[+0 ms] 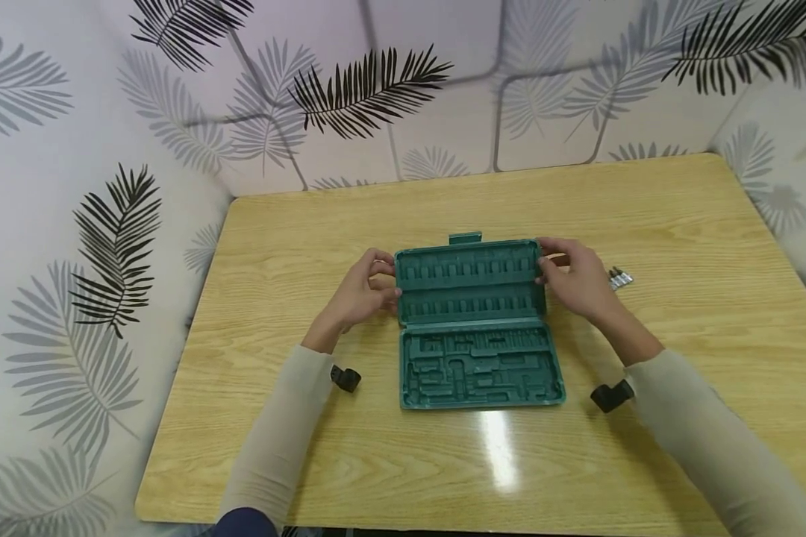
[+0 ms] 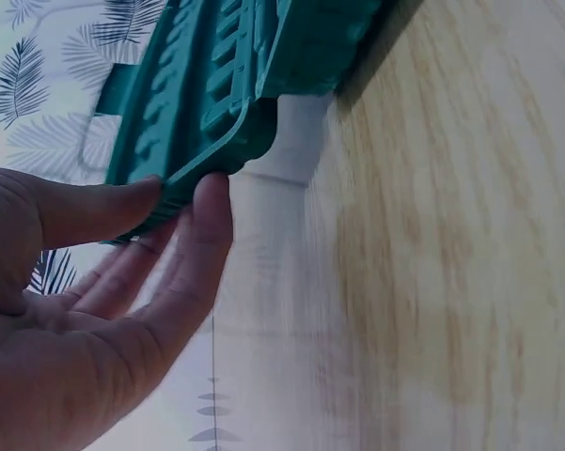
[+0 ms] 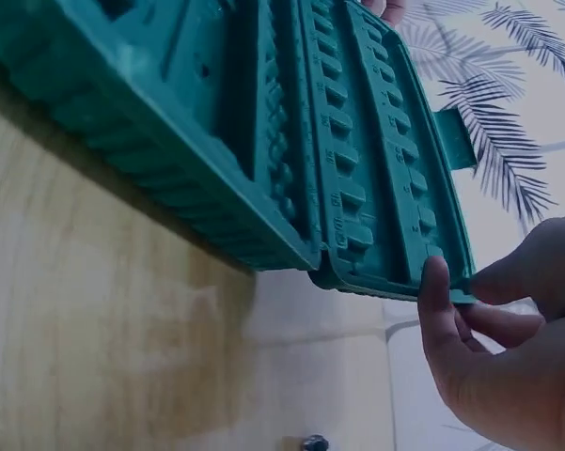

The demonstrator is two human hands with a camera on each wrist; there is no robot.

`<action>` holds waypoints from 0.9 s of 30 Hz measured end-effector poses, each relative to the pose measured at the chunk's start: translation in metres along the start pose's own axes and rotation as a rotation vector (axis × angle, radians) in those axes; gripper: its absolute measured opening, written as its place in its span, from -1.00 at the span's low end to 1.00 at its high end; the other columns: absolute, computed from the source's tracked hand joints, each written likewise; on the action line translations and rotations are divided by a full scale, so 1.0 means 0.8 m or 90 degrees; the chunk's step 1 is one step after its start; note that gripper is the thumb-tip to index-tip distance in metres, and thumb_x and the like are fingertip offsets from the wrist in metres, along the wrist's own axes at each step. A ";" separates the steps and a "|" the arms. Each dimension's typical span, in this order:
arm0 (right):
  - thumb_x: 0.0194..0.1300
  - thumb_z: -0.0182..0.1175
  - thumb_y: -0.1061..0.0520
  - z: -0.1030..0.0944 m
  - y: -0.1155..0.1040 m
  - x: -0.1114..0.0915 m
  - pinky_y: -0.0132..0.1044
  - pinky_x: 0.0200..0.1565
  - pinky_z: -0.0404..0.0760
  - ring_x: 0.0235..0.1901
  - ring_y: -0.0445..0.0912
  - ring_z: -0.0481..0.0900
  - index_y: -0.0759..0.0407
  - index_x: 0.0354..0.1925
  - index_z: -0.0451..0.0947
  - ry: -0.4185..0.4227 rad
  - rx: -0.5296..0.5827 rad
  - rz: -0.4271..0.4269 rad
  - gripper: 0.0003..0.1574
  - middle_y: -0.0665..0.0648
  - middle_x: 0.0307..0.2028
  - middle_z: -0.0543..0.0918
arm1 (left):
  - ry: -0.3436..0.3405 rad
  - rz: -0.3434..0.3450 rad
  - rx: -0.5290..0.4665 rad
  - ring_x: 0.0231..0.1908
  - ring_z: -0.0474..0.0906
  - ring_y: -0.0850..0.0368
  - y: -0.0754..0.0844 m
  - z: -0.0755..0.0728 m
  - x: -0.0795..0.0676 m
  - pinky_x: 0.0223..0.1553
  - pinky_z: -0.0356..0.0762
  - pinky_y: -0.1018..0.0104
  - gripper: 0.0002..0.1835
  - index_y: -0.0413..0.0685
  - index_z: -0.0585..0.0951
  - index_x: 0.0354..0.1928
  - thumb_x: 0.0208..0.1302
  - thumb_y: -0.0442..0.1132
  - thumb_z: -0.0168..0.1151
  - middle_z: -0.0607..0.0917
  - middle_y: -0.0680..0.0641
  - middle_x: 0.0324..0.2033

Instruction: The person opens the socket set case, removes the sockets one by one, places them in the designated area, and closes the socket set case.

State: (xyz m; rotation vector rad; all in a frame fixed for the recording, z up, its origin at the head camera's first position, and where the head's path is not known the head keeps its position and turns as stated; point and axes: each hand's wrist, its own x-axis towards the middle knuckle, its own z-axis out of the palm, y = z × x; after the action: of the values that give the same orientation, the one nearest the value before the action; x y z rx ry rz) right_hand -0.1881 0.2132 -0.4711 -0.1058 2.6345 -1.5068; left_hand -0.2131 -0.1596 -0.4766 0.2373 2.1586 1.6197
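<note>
A green plastic tool case (image 1: 481,365) stands open on the table, its moulded slots holding nothing. Its lid (image 1: 470,280) is tilted up at the back, with two rows of slots and a latch tab (image 1: 466,238) at the top edge. My left hand (image 1: 360,292) holds the lid's left edge between thumb and fingers, as the left wrist view shows. At the opposite edge, my right hand (image 1: 575,277) pinches the lid near its upper corner; in the right wrist view thumb and fingers (image 3: 436,301) meet at the rim.
Several small metal pieces (image 1: 620,279), perhaps sockets or bits, lie on the wooden table (image 1: 295,246) just right of my right hand. Leaf-patterned walls (image 1: 430,142) rise behind the table and at its sides. Small black cameras (image 1: 345,379) sit on both wrists.
</note>
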 end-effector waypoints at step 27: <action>0.48 0.25 0.51 -0.013 0.022 -0.099 -0.52 0.17 0.69 0.13 -0.25 0.65 0.35 0.20 0.69 -0.005 0.157 -0.215 -0.61 0.01 0.16 0.73 | -0.054 0.234 0.087 0.19 0.61 -0.07 -0.012 0.004 -0.066 0.39 0.64 -0.13 -0.73 -0.16 0.60 0.05 0.48 -0.62 0.19 0.64 -0.20 0.09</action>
State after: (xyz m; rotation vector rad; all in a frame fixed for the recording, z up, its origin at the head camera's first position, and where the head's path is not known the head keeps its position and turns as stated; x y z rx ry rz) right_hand -0.1110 0.2399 -0.4769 -0.5582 2.4916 -1.9132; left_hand -0.1635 -0.1796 -0.4740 0.7689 2.2585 1.6121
